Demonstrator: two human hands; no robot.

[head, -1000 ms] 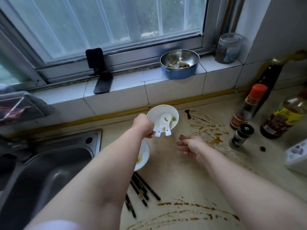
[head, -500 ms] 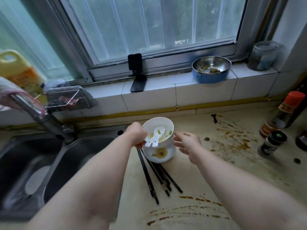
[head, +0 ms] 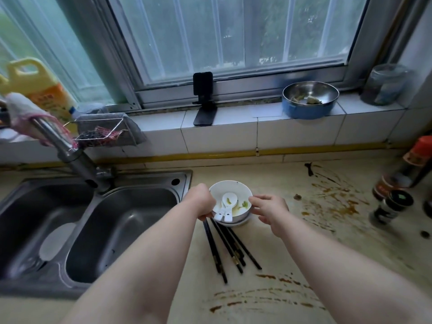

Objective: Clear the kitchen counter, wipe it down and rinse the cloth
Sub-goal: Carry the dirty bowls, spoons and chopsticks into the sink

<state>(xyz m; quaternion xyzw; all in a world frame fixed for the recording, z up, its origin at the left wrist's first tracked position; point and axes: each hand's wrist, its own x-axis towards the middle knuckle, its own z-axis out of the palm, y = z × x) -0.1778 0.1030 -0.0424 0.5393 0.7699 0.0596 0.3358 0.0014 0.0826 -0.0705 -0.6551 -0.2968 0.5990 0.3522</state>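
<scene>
Both hands frame the stacked white bowls: the left hand has its grip clamped on the stack's sink-side rim, while the right hand rests its fingertips on the opposite rim, fingers spread and not yet closed round anything. Two white spoons lie in the top bowl, handles hanging over the near edge, among green scraps and yellowish liquid. The stack seems to sit on the table just beside the sink, though whether it is lifted slightly cannot be told. Black chopsticks fan out from under the near side of the bowls toward the person.

The step looks like carrying the nested bowls over into the sink. To do it well, the right hand should probably slide under the lower bowl's rim so that both bowls are gripped together; a pinch on the top bowl alone could leave the bottom one behind or let it slip. Keeping the stack level matters, since the loose spoons and liquid would tip out toward the person. The travel from the bowls to the near basin is short, and they should be lowered rather than dropped onto the steel. The chopsticks touching the base may drag along, so a straight lift first seems wise. Brown sauce streaks on the far side of the bowls from the sink await the cloth.
</scene>
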